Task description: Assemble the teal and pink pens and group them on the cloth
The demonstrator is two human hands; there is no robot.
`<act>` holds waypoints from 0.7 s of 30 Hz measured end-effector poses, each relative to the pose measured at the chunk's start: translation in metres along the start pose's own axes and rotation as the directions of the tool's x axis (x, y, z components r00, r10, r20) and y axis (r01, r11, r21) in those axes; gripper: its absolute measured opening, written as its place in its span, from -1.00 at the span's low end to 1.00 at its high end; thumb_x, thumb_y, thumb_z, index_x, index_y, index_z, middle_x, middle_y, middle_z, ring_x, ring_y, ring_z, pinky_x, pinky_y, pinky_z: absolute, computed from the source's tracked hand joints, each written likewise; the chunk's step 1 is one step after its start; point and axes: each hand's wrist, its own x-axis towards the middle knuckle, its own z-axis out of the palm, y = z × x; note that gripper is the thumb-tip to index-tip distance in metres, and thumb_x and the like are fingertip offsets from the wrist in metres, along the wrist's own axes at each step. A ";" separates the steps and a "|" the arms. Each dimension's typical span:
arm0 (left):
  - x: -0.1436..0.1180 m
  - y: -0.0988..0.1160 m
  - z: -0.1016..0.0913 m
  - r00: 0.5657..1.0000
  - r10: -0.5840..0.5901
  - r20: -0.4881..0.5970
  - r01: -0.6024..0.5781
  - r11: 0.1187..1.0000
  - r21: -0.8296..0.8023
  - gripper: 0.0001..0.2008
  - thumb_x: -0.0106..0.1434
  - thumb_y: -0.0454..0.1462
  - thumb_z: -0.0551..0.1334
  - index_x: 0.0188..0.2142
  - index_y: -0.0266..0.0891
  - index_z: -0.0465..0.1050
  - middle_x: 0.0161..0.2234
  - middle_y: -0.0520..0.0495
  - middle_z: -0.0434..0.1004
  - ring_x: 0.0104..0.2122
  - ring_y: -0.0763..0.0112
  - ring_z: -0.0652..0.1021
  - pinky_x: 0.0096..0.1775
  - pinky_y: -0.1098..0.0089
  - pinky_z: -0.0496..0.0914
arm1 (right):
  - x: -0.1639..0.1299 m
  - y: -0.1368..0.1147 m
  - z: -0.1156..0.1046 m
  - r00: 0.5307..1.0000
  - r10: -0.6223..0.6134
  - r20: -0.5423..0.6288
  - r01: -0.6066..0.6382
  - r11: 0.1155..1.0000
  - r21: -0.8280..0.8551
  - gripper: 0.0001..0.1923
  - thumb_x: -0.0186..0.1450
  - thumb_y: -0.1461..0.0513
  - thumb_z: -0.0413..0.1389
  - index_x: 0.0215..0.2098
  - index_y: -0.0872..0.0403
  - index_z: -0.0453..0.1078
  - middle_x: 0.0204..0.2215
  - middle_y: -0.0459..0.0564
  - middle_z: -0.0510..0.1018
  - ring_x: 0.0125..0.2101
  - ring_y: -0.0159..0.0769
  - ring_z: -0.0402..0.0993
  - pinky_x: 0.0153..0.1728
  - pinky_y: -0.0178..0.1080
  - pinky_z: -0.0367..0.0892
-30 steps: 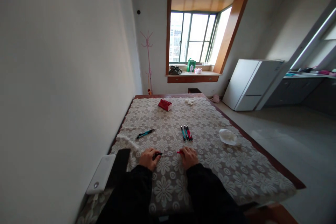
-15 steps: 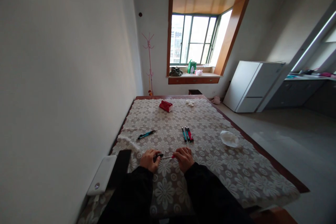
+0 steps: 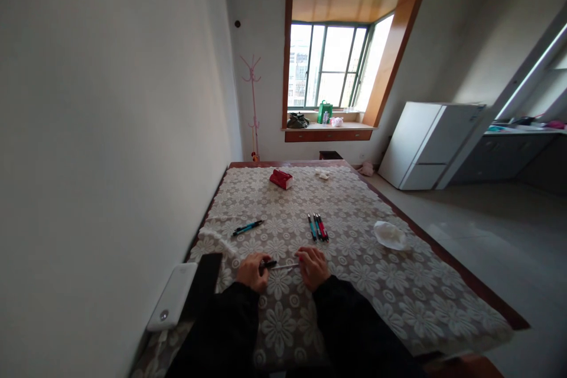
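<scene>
My left hand (image 3: 252, 272) is closed around a black pen part (image 3: 270, 263), low over the lace tablecloth. A thin whitish rod, looking like a pen refill (image 3: 284, 266), spans the gap between my hands. The fingers of my right hand (image 3: 314, 267) are pinched together on a small pink pen part (image 3: 300, 258), mostly hidden by them. Just beyond that hand, several pens (image 3: 318, 227) lie side by side, blue and red with black ends. Blue-and-black pens (image 3: 247, 228) lie together beyond my left hand.
A white power bank (image 3: 173, 295) with a cable and a flat black object (image 3: 204, 280) lie by the left wall. A crumpled white plastic bag (image 3: 390, 235) is at right. A red tissue pack (image 3: 280, 179) and a small white item (image 3: 323, 175) sit toward the tablecloth's (image 3: 376, 289) far end.
My right hand has shifted slightly right, away from my left. A longer stretch of the thin rod shows, and less of the pink part. My left hand has stayed nearly still.
</scene>
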 end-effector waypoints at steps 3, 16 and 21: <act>0.000 0.000 0.000 1.000 0.011 0.007 -0.011 1.000 -0.011 -0.70 0.09 -0.40 0.16 -0.19 -0.12 0.49 -0.17 -0.03 0.56 -0.11 0.25 0.47 -0.03 0.27 0.29 | 0.000 -0.002 0.000 0.995 -0.080 0.053 0.080 0.997 -0.005 -0.73 0.20 0.31 0.10 -0.16 -0.08 0.46 -0.05 -0.04 0.47 0.01 -0.18 0.29 0.04 -0.14 0.11; -0.002 -0.011 0.004 0.993 -0.061 -0.106 0.067 0.996 0.054 -0.67 0.02 -0.46 0.12 -0.30 -0.10 0.54 -0.23 -0.02 0.57 -0.13 0.20 0.45 -0.08 0.24 0.26 | -0.001 0.010 0.009 0.994 0.088 0.072 -0.087 0.996 -0.016 -0.81 0.19 0.40 0.08 -0.34 -0.03 0.41 -0.03 -0.05 0.48 0.04 -0.17 0.28 0.04 -0.11 0.10; -0.002 -0.004 -0.002 0.990 -0.114 -0.087 0.120 0.991 0.067 -0.68 0.01 -0.45 0.14 -0.32 -0.11 0.54 -0.23 -0.02 0.57 -0.12 0.19 0.45 -0.07 0.23 0.24 | -0.003 0.017 0.010 0.988 0.132 0.084 -0.130 0.991 -0.035 -0.80 0.20 0.40 0.07 -0.32 -0.03 0.40 0.01 -0.04 0.46 0.06 -0.15 0.26 0.03 -0.08 0.05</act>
